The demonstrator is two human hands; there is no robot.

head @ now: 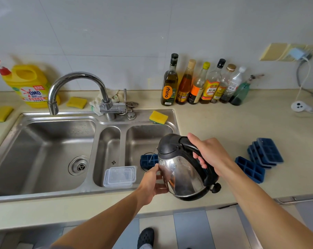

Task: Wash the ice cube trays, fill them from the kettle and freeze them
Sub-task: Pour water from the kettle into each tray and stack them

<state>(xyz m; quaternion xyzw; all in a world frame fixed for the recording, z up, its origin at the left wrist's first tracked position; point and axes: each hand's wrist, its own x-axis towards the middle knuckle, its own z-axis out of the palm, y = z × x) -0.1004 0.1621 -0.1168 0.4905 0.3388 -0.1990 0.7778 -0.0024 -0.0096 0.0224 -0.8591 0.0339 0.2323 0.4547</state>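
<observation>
Plainly, OMO jug [29, 85], rhino bottle [169, 87], kettle [180, 169] tilted

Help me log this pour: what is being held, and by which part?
The kettle, tilted over the right sink basin. The right hand grips its black handle; the left hand holds the steel body low on its side.

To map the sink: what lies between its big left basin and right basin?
A narrow middle basin; clear plastic containers sit at its near end. Head view.
</observation>
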